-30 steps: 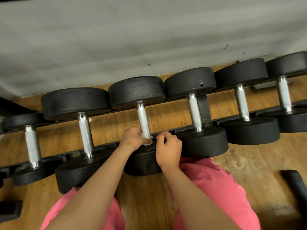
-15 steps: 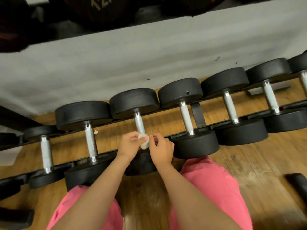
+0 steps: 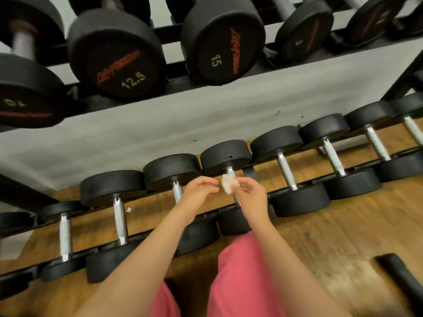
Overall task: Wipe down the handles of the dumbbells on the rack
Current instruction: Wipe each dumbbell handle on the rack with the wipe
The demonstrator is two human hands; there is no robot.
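Head view: a small white wipe [image 3: 229, 186] is being pinched between the fingertips of the right hand [image 3: 251, 194] and is being held just over the steel handle [image 3: 230, 170] of a dumbbell on the lower rack [image 3: 361, 167]. Whether the wipe is touching the metal cannot be told. The left hand [image 3: 199, 191] is being kept just beside the wipe with its fingers loosely curled and nothing in them. By the look of it, the wipe is being readied in the fingertips so that it can be wrapped round this handle.

The handle is being bounded at its far end by a black head [image 3: 225, 154], while its near head is being largely covered by the right wrist. Only the short bare stretch between the two heads is being offered to the wipe, so strokes are probably being limited to short runs along the bar. The neighbouring handles to the left [image 3: 176, 192] and right [image 3: 286, 173] are being kept apart from it by their own heads, and room for fingers is being left between them.

Above, headroom is being narrowed by an upper shelf carrying heavier dumbbells marked 12.5 [image 3: 119, 62] and 15 [image 3: 219, 49]. Towards the person, open wooden floor [image 3: 332, 236] is being left for the arms.
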